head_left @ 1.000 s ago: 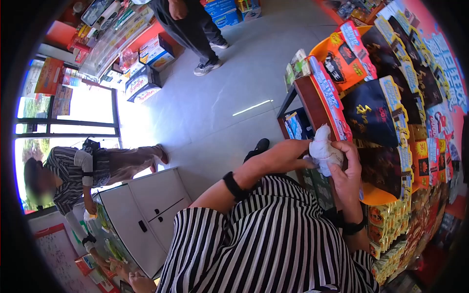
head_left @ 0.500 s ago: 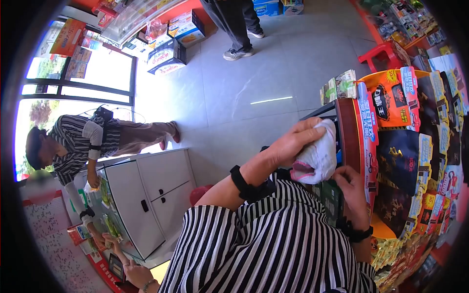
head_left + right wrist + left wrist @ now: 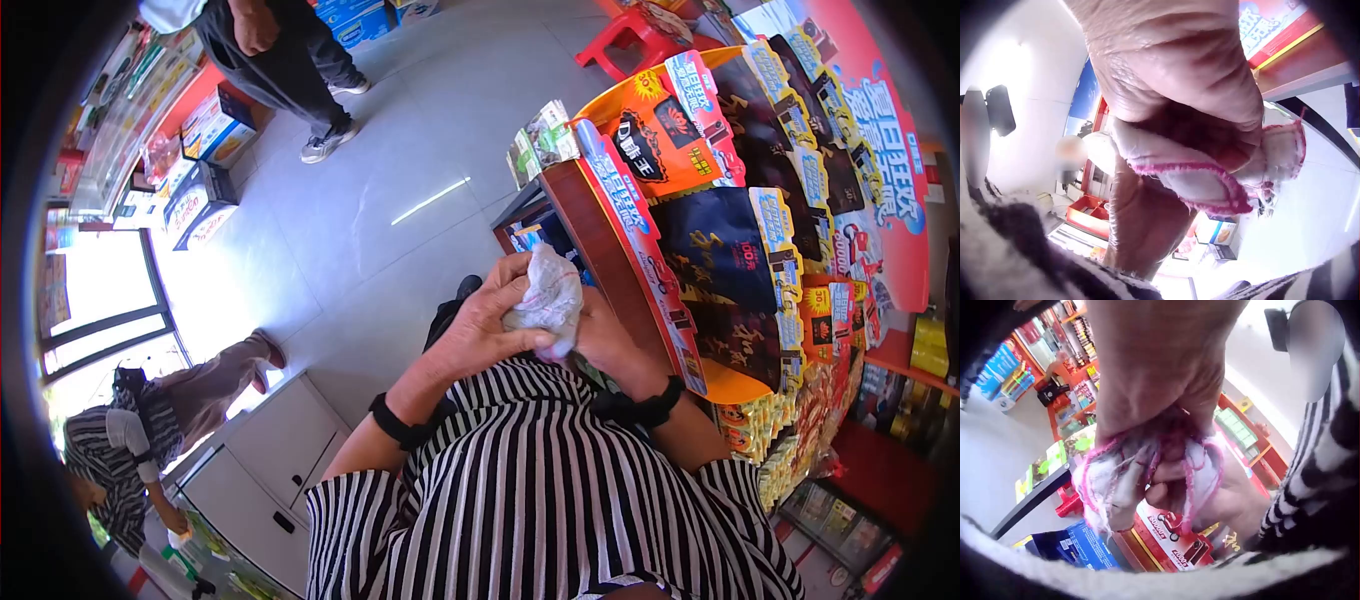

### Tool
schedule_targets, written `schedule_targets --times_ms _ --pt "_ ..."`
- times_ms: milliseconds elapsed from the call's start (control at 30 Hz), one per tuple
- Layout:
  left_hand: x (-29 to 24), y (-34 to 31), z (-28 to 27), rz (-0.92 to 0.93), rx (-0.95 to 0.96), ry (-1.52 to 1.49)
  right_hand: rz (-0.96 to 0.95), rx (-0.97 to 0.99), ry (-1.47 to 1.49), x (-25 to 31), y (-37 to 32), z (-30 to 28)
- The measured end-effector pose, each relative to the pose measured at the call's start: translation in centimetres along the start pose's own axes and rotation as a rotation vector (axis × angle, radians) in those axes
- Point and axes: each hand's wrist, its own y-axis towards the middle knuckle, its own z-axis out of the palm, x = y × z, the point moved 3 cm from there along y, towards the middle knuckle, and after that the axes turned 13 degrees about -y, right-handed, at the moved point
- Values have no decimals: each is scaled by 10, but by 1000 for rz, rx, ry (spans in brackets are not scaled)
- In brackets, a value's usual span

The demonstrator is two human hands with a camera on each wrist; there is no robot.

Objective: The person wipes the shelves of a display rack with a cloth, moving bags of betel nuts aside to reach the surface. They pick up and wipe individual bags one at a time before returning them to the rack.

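Both hands hold a bunched white cloth (image 3: pixel 548 290) in front of the striped shirt. The left hand (image 3: pixel 488 318) pinches it from the left side, thumb along its lower part. From the right, the right hand (image 3: pixel 610 338) grips its other edge, fingers partly hidden behind it. In the left wrist view the cloth (image 3: pixel 1097 481) shows pink stitched edges and an opening with fingertips inside. The right wrist view shows the cloth's pink-edged rim (image 3: pixel 1200 186) under the curled right hand (image 3: pixel 1179 69); which fingers are inside it I cannot tell.
A display rack of snack packets (image 3: pixel 715 245) stands close on the right, with a red stool (image 3: pixel 635 40) behind it. A white cabinet (image 3: pixel 262 480) and a person in a striped shirt (image 3: pixel 105 455) are at the lower left. Another person's legs (image 3: pixel 285 75) are farther off.
The cloth has moved left and closer to the body's middle. The right hand, apart from it half a second ago, grips it again. The head view has turned.
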Motion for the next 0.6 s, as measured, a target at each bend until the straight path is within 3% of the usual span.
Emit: schedule_targets --times_ms 100,133,233,300,367,400,567,600 --pt "17 7 -9 -111 -114 116 40 18 -145 -3 7 -1" --pt "27 8 -14 -268 -172 -32 136 9 -63 1 7 -1" --pt "46 27 -29 -312 -300 -57 28 71 -109 -10 -2 -4" --pt "56 44 -34 -277 -249 57 44 57 -231 -20 -12 -10" --pt "58 65 -32 -178 -127 385 188 19 -366 -30 -24 -14" --pt "64 74 -31 -121 -87 465 129 -83 -334 -41 -30 -16" --pt "86 114 -9 -159 -32 739 139 -171 -485 -45 -53 -23" --pt "89 123 -8 -58 -71 823 140 -190 -540 -45 -55 -25"
